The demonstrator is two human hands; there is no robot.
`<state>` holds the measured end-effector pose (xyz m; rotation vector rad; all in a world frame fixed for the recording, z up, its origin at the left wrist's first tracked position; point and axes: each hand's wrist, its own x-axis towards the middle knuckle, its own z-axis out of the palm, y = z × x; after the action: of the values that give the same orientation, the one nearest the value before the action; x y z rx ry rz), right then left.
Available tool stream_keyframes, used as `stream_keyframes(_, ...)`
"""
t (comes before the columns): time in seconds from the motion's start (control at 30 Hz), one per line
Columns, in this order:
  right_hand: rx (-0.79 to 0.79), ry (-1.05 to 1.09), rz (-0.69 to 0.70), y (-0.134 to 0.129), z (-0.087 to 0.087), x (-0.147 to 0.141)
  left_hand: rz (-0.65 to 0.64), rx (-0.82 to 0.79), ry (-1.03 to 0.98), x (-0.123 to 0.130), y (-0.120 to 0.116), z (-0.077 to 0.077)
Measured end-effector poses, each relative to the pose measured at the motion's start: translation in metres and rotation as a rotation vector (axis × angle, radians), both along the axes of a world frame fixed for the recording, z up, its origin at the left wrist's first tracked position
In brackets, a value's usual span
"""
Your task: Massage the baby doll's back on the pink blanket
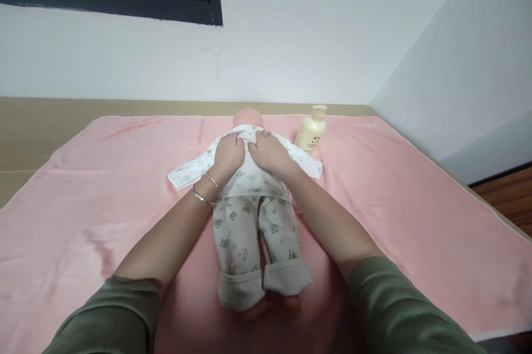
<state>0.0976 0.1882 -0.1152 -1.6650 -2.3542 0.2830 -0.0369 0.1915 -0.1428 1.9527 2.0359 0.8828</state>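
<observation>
A baby doll (248, 117) lies on a pink cloth (124, 177), its head toward the wall and its feet toward me. It wears a white printed top (249, 179) with the sleeves spread out, and matching trousers (239, 232) with turned-up cuffs. My left hand (230, 152) rests on the left side of the doll's upper body, its fingers laid on the fabric. On the right side, my right hand (268, 150) lies flat on the top, fingers spread. A small gap separates the two thumbs. The doll's face is not visible.
A pale yellow pump bottle (310, 131) stands on the cloth beyond the doll's right-hand sleeve. A white wall (291, 38) rises behind the wooden surface (33, 127). A dark window frame (124, 2) is at the upper left.
</observation>
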Motion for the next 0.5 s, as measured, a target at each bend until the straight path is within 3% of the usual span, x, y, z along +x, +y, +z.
stream_keyframes(0.17,0.006,0.064,-0.027,0.027,-0.012,0.012,-0.029,0.054,-0.021,0.001,0.001,-0.006)
stream_keyframes(0.5,0.078,0.082,-0.066,0.028,-0.024,0.008,-0.013,0.094,-0.048,0.0,0.003,-0.011)
